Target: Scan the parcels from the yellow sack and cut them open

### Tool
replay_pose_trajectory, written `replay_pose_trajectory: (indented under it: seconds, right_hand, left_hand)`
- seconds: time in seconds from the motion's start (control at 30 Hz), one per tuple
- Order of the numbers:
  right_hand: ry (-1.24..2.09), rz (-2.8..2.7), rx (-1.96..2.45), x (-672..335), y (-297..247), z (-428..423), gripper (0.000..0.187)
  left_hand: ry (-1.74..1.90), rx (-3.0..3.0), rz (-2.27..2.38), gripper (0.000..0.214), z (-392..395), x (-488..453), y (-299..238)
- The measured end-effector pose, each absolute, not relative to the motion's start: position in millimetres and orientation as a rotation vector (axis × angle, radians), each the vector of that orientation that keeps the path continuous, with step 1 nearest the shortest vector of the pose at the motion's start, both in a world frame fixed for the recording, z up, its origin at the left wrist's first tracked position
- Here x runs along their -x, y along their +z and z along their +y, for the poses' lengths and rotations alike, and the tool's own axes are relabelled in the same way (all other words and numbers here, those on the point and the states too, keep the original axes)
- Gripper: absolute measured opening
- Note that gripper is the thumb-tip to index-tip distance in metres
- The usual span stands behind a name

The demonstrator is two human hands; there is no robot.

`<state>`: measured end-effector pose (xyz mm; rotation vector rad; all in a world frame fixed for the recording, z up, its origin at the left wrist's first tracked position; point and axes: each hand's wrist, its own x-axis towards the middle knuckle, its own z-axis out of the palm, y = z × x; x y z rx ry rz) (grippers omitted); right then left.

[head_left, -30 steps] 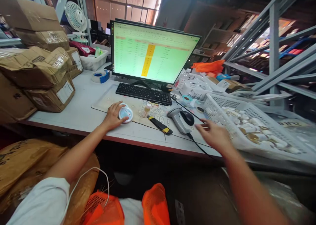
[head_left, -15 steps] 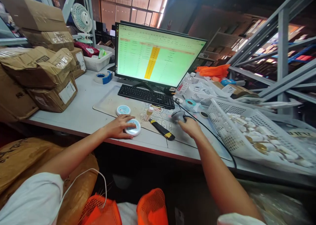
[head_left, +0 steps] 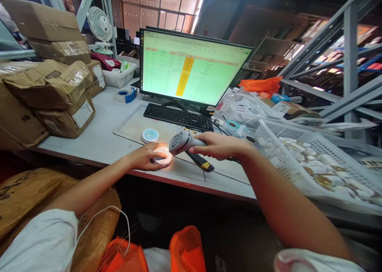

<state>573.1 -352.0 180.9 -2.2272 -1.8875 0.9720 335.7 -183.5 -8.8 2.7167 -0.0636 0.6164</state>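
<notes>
Stacked cardboard boxes (head_left: 50, 74) at left, white fan (head_left: 100, 24), blue tape dispenser (head_left: 131, 96), grey metal frame (head_left: 350, 65)

Dim interior, daylit through the far window (head_left: 149, 19); monitor (head_left: 193, 69) glowing pale green; warm glare on the near round container (head_left: 167, 157); basket (head_left: 268, 144) at right soft, edges stretched.

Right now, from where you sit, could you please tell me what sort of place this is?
Probably a warehouse workstation: taped cardboard boxes are piled on the left, metal racking stands on the right, and the right hand holds a handheld scanner over the desk.
</notes>
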Motion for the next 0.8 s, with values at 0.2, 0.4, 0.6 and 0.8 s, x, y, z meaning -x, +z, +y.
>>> replay_pose_trajectory:
  seconds: [0.2, 0.4, 0.6, 0.8]
  right_hand:
    - [0.879, -1.942, 2.077, -580, 170, -347, 0.052]
    - [0.739, -1.779, 2.172, -597, 173, -376, 0.059]
    - [0.646, -1.588, 2.287, -622, 169, -401, 0.061]
    - [0.553, -1.570, 2.289, -629, 168, -410, 0.056]
  left_hand:
    - [0.639, -2.719, -0.064, 0.049, -183, -335, -12]
    - [0.718, -2.717, 0.012, 0.053, -182, -335, -12]
    - [0.999, -2.637, 0.470, 0.049, -150, -335, -1]
    - [0.785, -2.672, 0.610, 0.063, -128, -345, 7]
